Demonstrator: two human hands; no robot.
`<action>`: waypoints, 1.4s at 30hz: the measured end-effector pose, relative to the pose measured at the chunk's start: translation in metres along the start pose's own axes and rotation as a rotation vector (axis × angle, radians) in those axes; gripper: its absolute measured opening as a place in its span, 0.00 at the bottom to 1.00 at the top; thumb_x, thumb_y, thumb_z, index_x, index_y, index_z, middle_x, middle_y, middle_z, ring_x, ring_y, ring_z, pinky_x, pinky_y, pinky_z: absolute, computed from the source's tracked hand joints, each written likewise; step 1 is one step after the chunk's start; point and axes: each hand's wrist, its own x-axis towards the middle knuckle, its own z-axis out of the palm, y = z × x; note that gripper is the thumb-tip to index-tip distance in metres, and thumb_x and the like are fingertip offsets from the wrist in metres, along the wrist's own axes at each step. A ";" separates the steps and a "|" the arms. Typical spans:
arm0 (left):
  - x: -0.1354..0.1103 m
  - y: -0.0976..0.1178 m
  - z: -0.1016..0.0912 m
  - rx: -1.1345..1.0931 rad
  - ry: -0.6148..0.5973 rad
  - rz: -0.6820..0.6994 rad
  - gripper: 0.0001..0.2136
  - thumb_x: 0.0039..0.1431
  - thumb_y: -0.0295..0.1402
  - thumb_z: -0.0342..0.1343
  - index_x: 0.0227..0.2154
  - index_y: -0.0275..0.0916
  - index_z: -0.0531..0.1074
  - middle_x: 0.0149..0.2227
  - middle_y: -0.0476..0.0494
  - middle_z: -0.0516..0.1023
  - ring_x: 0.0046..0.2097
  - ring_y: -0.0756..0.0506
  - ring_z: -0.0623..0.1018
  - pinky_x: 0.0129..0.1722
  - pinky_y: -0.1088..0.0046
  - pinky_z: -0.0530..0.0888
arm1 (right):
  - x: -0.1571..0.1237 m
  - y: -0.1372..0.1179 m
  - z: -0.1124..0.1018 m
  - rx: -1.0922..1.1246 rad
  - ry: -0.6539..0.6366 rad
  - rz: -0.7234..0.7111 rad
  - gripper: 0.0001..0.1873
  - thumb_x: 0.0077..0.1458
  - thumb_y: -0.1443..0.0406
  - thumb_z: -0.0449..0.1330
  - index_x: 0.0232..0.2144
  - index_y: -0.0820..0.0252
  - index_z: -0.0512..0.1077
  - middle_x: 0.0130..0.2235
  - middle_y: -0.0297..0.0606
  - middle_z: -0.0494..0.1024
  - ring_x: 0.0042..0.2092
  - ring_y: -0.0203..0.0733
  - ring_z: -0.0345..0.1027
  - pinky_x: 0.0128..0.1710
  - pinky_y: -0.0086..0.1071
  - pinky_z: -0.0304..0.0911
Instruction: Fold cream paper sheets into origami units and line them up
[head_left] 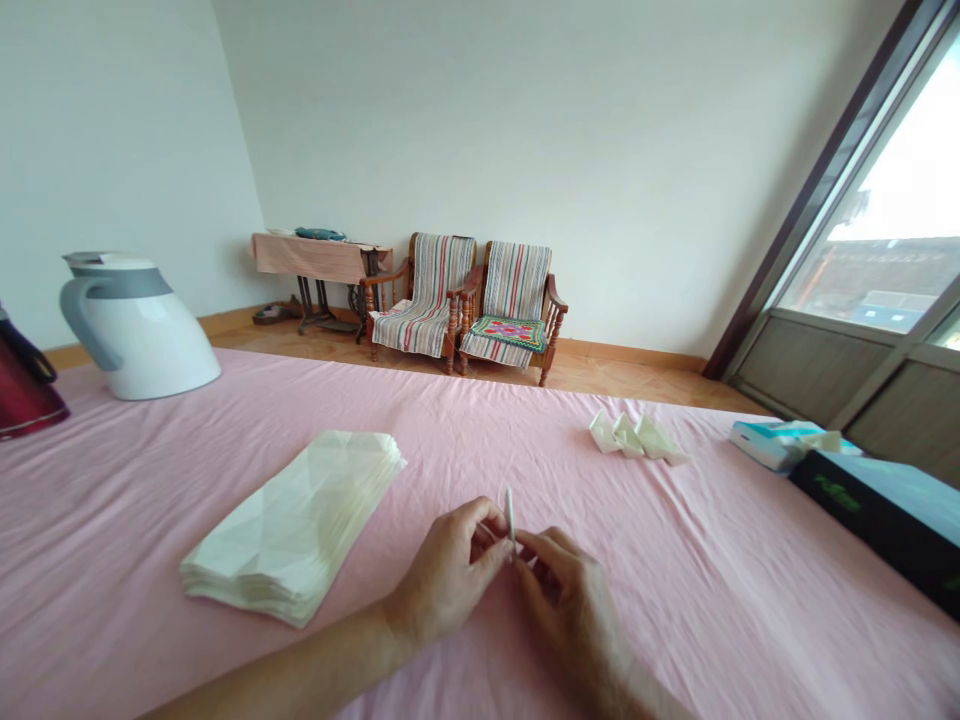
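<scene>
Between my two hands a small folded piece of paper stands edge-on, so only a narrow pale strip of it shows. My left hand pinches it from the left with thumb and fingertips. From the other side, the fingers of my right hand close on its lower part. Left of my hands lies a thick stack of creased off-white paper sheets. Several folded paper pieces with pointed tips sit in a row, farther back to the right.
A pink cloth covers the table. A white-and-grey jug and a red flask stand at the left. On the right are a tissue pack and a black box. Two wooden armchairs stand beyond.
</scene>
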 end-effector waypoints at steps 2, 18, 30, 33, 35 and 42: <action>0.002 -0.004 0.001 -0.017 0.006 -0.003 0.03 0.60 0.31 0.53 0.33 0.37 0.68 0.28 0.48 0.76 0.31 0.47 0.77 0.32 0.74 0.73 | 0.000 0.000 -0.001 -0.021 -0.013 -0.013 0.16 0.55 0.71 0.53 0.44 0.57 0.76 0.32 0.36 0.74 0.31 0.37 0.68 0.29 0.27 0.61; 0.013 -0.011 -0.004 -0.035 -0.013 -0.019 0.07 0.60 0.34 0.55 0.37 0.36 0.70 0.32 0.46 0.76 0.35 0.46 0.78 0.35 0.72 0.74 | 0.009 -0.005 -0.002 -0.009 -0.027 0.108 0.08 0.58 0.64 0.56 0.31 0.58 0.75 0.29 0.33 0.73 0.28 0.35 0.66 0.27 0.27 0.57; 0.014 -0.011 -0.003 -0.002 -0.020 -0.011 0.06 0.59 0.33 0.55 0.36 0.36 0.70 0.33 0.46 0.77 0.35 0.46 0.78 0.36 0.73 0.74 | 0.011 -0.004 0.002 -0.035 0.008 0.127 0.07 0.56 0.66 0.56 0.30 0.58 0.74 0.29 0.33 0.73 0.27 0.35 0.67 0.26 0.27 0.57; 0.013 -0.008 -0.004 0.008 -0.014 -0.010 0.06 0.59 0.33 0.54 0.36 0.36 0.70 0.33 0.46 0.77 0.35 0.47 0.78 0.35 0.74 0.74 | 0.010 -0.004 0.001 -0.025 0.021 0.112 0.07 0.56 0.66 0.56 0.30 0.58 0.74 0.28 0.33 0.73 0.26 0.35 0.66 0.25 0.27 0.57; 0.012 -0.007 -0.003 0.017 -0.005 -0.009 0.06 0.59 0.32 0.54 0.37 0.37 0.70 0.33 0.46 0.78 0.34 0.47 0.78 0.34 0.74 0.74 | 0.009 -0.003 0.002 -0.018 0.027 0.111 0.07 0.56 0.65 0.56 0.31 0.58 0.74 0.28 0.33 0.73 0.26 0.35 0.66 0.25 0.27 0.57; 0.009 -0.010 -0.001 0.209 0.086 0.057 0.06 0.56 0.25 0.53 0.36 0.38 0.71 0.35 0.46 0.76 0.32 0.49 0.77 0.32 0.77 0.72 | 0.007 0.010 0.008 -0.048 0.130 0.191 0.16 0.53 0.66 0.55 0.45 0.59 0.65 0.33 0.33 0.74 0.23 0.33 0.64 0.23 0.27 0.57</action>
